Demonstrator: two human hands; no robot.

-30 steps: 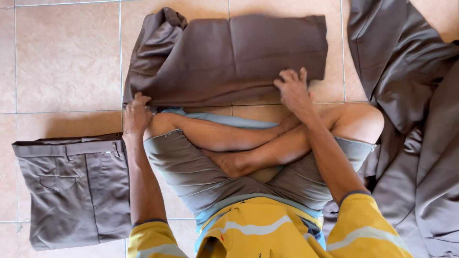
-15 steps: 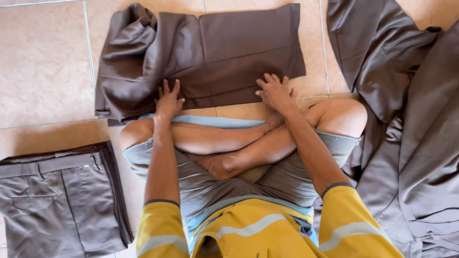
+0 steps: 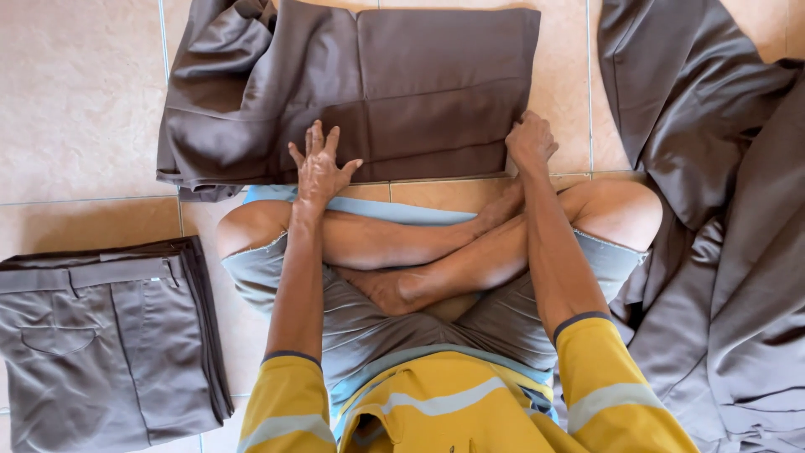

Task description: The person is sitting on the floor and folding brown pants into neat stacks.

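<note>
A brown pair of trousers (image 3: 394,75) lies partly folded on the tiled floor in front of my crossed legs. My left hand (image 3: 321,164) rests flat on its near edge, fingers spread. My right hand (image 3: 530,141) grips the near right corner of the same garment, fingers curled on the cloth. The left part of the garment is bunched and rumpled; the right part is smooth and flat.
A neat stack of folded grey-brown trousers (image 3: 101,335) sits on the floor at my left. A loose heap of brown garments (image 3: 721,210) lies at my right, touching my knee. Beige floor tiles (image 3: 75,101) surround everything.
My left hand has moved right from the garment's left edge onto its near middle. My right hand has slid right to the near right corner and closed on it.
</note>
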